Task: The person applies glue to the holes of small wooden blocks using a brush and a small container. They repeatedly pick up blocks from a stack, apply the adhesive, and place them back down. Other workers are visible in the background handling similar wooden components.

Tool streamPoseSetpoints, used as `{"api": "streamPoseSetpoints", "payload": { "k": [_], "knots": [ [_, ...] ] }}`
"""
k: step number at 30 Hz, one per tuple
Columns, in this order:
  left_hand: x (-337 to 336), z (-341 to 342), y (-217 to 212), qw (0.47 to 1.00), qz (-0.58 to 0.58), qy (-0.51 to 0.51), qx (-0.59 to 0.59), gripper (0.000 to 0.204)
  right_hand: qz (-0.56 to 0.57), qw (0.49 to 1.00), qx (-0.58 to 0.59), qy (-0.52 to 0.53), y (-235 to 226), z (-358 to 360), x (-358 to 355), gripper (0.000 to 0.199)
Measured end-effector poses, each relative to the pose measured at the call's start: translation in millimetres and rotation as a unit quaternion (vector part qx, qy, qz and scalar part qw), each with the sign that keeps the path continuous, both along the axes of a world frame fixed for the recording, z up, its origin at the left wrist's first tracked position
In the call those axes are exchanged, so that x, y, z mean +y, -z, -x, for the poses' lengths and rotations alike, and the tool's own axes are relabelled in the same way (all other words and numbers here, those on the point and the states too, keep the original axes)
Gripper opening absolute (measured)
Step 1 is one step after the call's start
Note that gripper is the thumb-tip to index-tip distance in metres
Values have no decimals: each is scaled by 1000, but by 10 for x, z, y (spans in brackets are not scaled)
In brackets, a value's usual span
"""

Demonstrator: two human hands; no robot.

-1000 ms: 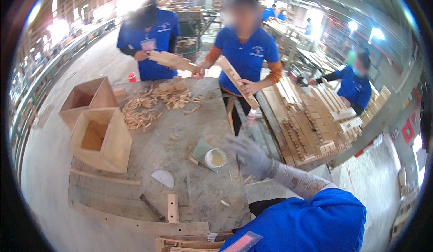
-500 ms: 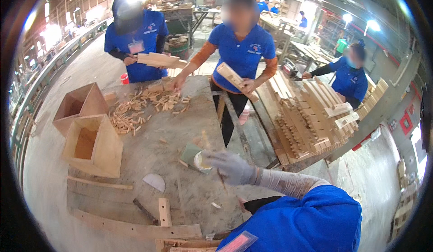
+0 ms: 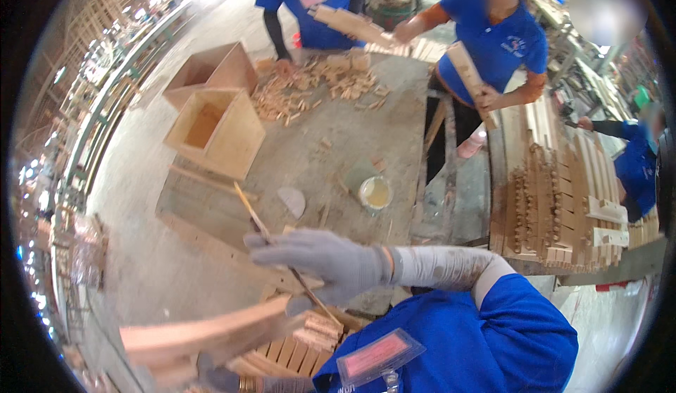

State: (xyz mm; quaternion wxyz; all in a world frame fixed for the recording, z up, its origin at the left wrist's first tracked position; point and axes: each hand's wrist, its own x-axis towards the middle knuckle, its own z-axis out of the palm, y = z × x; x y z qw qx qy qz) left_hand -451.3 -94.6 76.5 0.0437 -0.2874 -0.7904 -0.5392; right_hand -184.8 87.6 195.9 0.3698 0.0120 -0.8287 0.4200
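Note:
My right hand (image 3: pixel 327 263), in a grey glove, is closed around a thin stick (image 3: pixel 252 210) with a pale yellowish tip, which slants across my palm; the stick's exact kind is not clear. At the lower left my gloved left hand (image 3: pixel 215 375) grips a long, slightly curved wooden board (image 3: pixel 211 326) from beneath, its fingers partly hidden. Board and left hand are blurred by motion. Beyond my right hand a round tub of yellowish liquid (image 3: pixel 376 192) stands on the table (image 3: pixel 331 140).
Stacked wooden pieces (image 3: pixel 292 354) lie close to my body. Two open wooden boxes (image 3: pixel 239 136) and a heap of small wooden pegs (image 3: pixel 289 97) are on the far left. A pale half-disc (image 3: pixel 291 201) lies mid-table. Co-workers across handle boards; boards (image 3: pixel 546 196) are stacked at right.
My right hand has moved left and nearer, away from the tub, with the stick. My left hand has come into view with the curved board lifted. The view has shifted.

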Motion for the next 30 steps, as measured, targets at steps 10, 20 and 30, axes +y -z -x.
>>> {"api": "streamPoseSetpoints", "payload": {
  "k": [10, 20, 30],
  "knots": [
    [1129, -1438, -701, 952, 54, 237, 187, 60, 190, 977, -1, -98, -442, -392, 688, 83],
    [1418, -1873, -690, 907, -102, 366, -180, 59, 128, 990, 4, 64, 148, -511, 849, 66],
    [1249, -1798, -254, 901, -354, 146, -203, 62, 194, 975, 30, 103, 249, -294, 758, 73]
  ]
}}
